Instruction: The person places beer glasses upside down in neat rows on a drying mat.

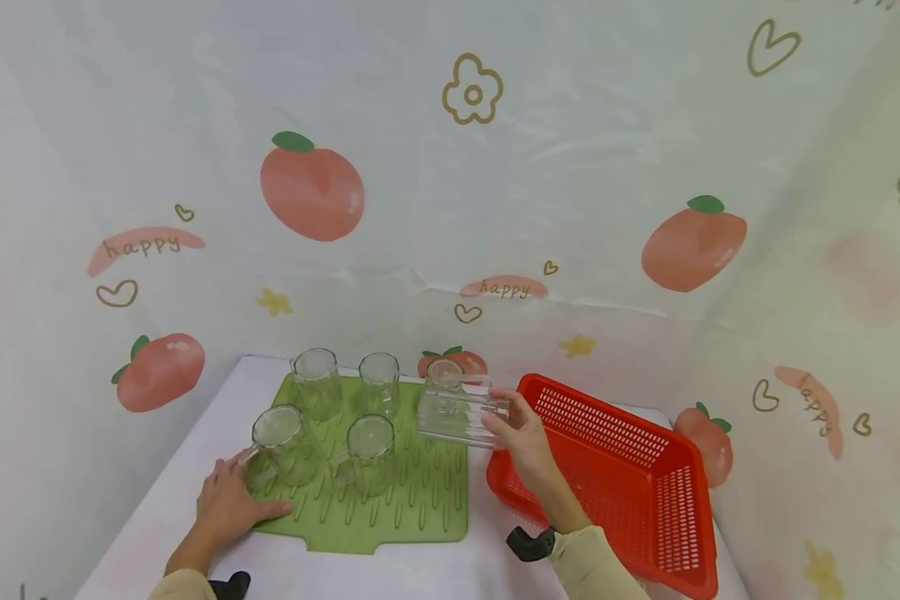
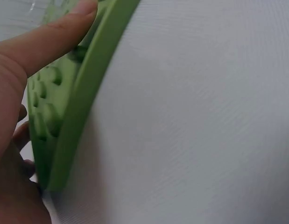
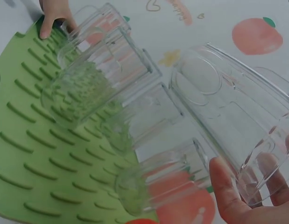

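My right hand point(image 1: 521, 429) holds a clear glass mug point(image 1: 457, 417) by one end. The mug lies sideways in the air above the right part of a green drying mat point(image 1: 420, 508). In the right wrist view, fingertips point(image 3: 223, 182) and thumb grip around the near end of this mug point(image 3: 219, 102). My left hand point(image 1: 225, 504) rests at the mat's front left corner. Its straight thumb point(image 2: 60, 37) lies on top of the mat, with the other fingers along the left side. Several clear mugs stand on the mat, including a front left mug point(image 1: 281, 442) and a front middle mug point(image 1: 371, 450).
A red perforated plastic basket point(image 1: 607, 408) stands to the right of the mat on a white table point(image 1: 487, 554). A white curtain point(image 1: 570, 167) printed with fruit and hearts hangs behind and to the sides. A back mug point(image 1: 446, 371) stands partly behind the held one.
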A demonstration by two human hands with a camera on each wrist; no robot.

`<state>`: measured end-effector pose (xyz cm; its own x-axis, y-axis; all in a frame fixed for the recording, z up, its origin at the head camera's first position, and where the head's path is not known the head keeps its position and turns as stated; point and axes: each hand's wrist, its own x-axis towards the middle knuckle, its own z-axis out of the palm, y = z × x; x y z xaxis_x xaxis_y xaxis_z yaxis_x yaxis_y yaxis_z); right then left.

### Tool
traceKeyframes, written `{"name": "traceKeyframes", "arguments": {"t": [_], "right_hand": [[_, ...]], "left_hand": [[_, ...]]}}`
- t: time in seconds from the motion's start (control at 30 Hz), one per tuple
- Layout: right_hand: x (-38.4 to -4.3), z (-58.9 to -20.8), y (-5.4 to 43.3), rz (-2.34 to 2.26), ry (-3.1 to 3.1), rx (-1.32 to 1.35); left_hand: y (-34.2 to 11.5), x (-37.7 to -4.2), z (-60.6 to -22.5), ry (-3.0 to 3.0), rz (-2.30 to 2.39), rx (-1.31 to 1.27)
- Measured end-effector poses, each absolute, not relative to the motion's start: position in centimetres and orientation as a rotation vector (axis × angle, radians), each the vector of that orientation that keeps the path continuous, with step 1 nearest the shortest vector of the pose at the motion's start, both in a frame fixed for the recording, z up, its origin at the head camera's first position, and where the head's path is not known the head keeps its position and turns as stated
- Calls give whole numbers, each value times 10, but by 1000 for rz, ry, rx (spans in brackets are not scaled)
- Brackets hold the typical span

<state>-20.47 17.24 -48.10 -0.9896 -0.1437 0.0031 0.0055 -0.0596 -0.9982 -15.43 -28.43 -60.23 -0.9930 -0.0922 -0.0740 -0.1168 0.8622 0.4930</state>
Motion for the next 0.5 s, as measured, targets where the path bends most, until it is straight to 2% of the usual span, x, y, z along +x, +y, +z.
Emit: {"name": "traceKeyframes", "arguments": {"t": [0.23,0.5], "right_hand": [[-205,-479,170,-2241,2040,-147],[-206,-479,170,-2225,2016,-128]], "left_hand": [[-286,-154,-587,2986,869,-189],[-282,-156,-537,3087,946,-108]]}}
